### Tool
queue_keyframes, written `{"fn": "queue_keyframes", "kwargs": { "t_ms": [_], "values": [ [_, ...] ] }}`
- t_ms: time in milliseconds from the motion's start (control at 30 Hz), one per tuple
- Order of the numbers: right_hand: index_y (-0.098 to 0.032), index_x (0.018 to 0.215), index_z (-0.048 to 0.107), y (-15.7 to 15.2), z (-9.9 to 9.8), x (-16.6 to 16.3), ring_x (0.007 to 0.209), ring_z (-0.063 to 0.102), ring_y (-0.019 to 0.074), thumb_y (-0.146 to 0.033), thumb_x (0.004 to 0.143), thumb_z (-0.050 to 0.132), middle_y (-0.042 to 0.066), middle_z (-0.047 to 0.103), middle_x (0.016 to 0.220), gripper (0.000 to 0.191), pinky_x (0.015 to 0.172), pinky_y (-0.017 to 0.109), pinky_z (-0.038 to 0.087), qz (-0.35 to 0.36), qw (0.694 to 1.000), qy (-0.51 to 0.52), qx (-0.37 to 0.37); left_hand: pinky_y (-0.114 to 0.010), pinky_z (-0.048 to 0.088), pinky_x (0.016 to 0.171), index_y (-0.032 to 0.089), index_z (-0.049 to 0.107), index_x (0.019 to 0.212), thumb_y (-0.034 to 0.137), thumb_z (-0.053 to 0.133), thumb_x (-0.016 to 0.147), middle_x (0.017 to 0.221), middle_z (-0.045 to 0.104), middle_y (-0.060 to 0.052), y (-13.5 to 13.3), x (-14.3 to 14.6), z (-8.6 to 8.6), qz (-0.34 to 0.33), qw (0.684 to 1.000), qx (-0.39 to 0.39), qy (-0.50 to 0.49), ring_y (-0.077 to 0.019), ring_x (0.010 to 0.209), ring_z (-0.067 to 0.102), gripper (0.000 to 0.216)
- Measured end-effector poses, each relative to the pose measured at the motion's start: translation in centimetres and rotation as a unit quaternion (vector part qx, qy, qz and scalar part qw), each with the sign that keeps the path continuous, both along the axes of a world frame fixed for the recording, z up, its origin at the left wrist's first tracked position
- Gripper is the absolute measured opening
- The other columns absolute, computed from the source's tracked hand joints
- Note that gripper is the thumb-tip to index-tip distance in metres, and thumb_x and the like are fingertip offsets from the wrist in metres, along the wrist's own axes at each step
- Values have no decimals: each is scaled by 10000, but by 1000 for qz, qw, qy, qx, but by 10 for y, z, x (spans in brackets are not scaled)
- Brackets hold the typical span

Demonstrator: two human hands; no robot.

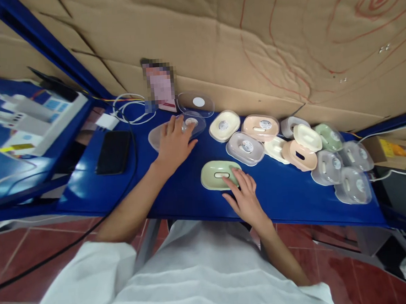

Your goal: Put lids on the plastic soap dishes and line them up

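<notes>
My left hand (176,142) lies with its fingers spread over clear plastic lids (199,119) at the back of the blue table. Its fingertips touch the nearest lid, and no grip shows. In front of my body is a light green oval box (210,180) without a clear lid, with a small cream oval piece in its middle. My right hand (245,193) rests on that box's right end, its fingers stretched out and apart. Another clear lid (206,107) with a round white label leans against the cardboard behind.
Several lidded oval boxes in cream (225,125), peach (251,127) and grey (244,148) crowd the table's right side. On the left are a black phone-like slab (113,152), a white charger (107,121) with coiled cable, and a black cord. Brown cardboard (217,45) walls off the back.
</notes>
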State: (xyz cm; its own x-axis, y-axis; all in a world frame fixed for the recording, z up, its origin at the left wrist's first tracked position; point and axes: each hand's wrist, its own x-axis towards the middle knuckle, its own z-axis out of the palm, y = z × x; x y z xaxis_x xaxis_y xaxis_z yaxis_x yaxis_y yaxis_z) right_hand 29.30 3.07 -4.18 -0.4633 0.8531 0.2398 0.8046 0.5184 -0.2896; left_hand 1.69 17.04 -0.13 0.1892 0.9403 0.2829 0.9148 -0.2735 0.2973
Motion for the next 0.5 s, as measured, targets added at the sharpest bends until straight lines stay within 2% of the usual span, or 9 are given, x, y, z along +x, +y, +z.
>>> {"fn": "queue_keyframes", "kwargs": {
  "t_ms": [67, 133, 200, 267, 300, 367, 433, 500],
  "values": [
    [-301, 1649, 433, -1, 0, 1, 1604, 400, 345, -368, 1104, 565, 170, 430, 1716, 565, 1264, 614, 377, 0, 1000, 10, -7, -683, 347, 1250, 186, 590, 1533, 298, 604, 1031, 1669, 481, -211, 10, -1, 1, -5, 1000, -13, -4, -452, 1601, 367, 514],
    [-303, 1698, 337, -2, -1, 2, 1602, 404, 360, -371, 1097, 581, 191, 399, 1726, 652, 1251, 620, 407, -10, 999, 36, -11, -641, 390, 1255, 210, 631, 1489, 296, 588, 1050, 1613, 554, -178, 1, -1, 3, -30, 999, -4, -40, -405, 1574, 427, 449],
    [-296, 1742, 206, -3, -2, 3, 1624, 368, 374, -384, 1085, 607, 211, 330, 1754, 775, 1243, 616, 436, -32, 997, 76, -8, -588, 421, 1270, 254, 642, 1470, 324, 603, 1063, 1568, 603, -129, -25, 1, 3, -62, 993, 20, -99, -344, 1534, 495, 416],
    [-283, 1762, 85, -3, -3, 6, 1663, 282, 383, -399, 1070, 638, 220, 200, 1799, 893, 1250, 611, 446, -54, 992, 115, -5, -534, 464, 1263, 289, 603, 1498, 310, 620, 1070, 1565, 603, -98, -57, 5, 1, -85, 983, 33, -157, -291, 1505, 541, 429],
    [-281, 1764, 37, -2, -3, 9, 1678, 237, 385, -405, 1063, 654, 217, 132, 1816, 942, 1256, 611, 442, -57, 990, 128, -5, -529, 473, 1262, 290, 592, 1503, 287, 632, 1068, 1573, 593, -100, -73, 8, -1, -116, 978, 37, -170, -289, 1524, 525, 437],
    [-290, 1763, -32, 2, -2, 15, 1691, 182, 384, -416, 1045, 689, 204, 43, 1832, 1026, 1268, 618, 429, -39, 990, 132, -6, -524, 498, 1251, 287, 585, 1506, 261, 652, 1061, 1575, 590, -111, -96, 14, -10, -221, 962, 10, -163, -298, 1558, 491, 450],
    [-330, 1764, -20, 9, 1, 22, 1689, 190, 382, -406, 1028, 724, 179, 63, 1837, 1049, 1278, 631, 412, 0, 994, 110, -13, -527, 525, 1233, 270, 580, 1506, 247, 650, 1065, 1568, 597, -129, -109, 19, -19, -275, 950, -22, -146, -305, 1561, 491, 447],
    [-380, 1762, 66, 16, 5, 28, 1673, 255, 371, -385, 1017, 746, 144, 155, 1831, 1009, 1288, 623, 409, 41, 995, 84, -24, -535, 541, 1220, 254, 580, 1498, 248, 646, 1068, 1559, 603, -143, -111, 21, -26, -289, 949, -28, -127, -309, 1545, 512, 435]
  ]
}}
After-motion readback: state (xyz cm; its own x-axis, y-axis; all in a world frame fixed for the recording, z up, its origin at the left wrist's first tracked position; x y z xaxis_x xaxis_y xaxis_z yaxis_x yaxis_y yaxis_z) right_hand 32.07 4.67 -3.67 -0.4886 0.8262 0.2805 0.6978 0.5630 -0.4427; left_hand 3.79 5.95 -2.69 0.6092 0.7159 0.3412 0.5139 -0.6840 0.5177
